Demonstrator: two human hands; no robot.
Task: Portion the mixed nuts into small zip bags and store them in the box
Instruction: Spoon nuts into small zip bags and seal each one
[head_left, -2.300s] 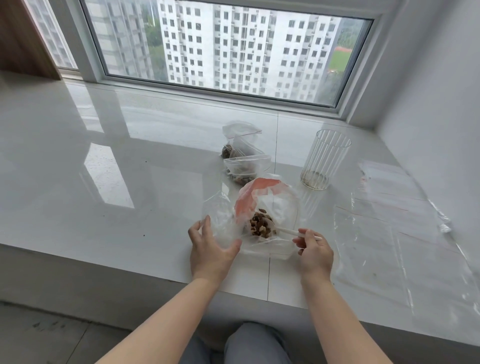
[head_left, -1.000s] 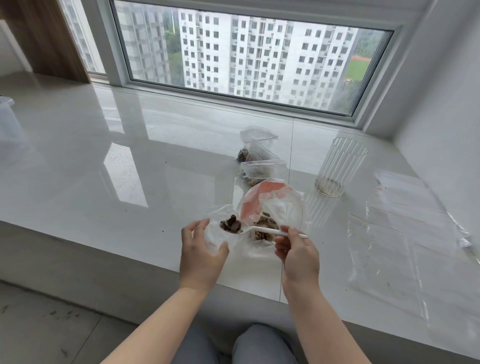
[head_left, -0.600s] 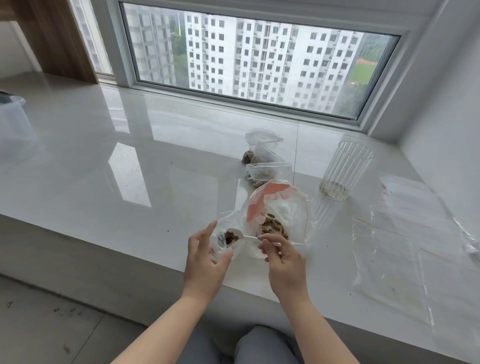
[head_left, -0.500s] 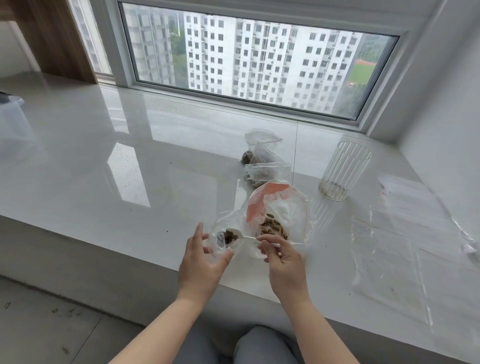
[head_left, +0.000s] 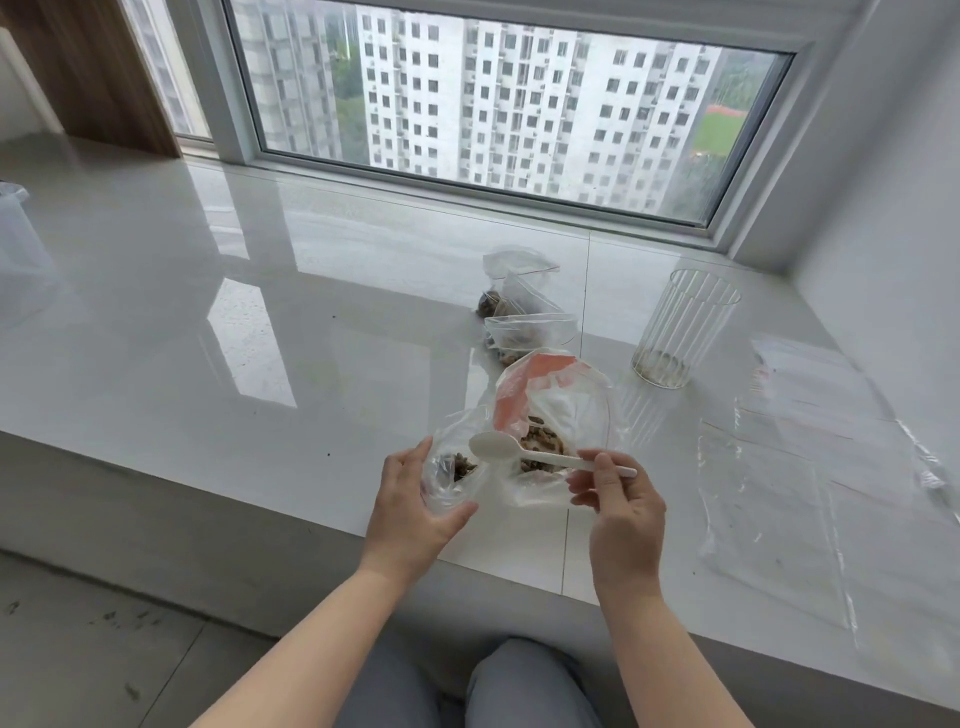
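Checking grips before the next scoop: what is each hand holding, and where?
Left hand grips the small zip bag by its side. Right hand pinches the white spoon near its handle end.

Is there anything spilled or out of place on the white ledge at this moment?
Little stands out: a few dark specks lie on the ledge left of the small bag, perhaps nut crumbs.

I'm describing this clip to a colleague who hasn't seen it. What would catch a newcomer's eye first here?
First, the white plastic spoon, empty, which the right hand pinches by its handle above the small zip bag that the left hand holds open, a few nuts at its bottom. Just behind lies the big nut bag with its orange strip. Farther right on the glossy white sill stands a ribbed clear cup.
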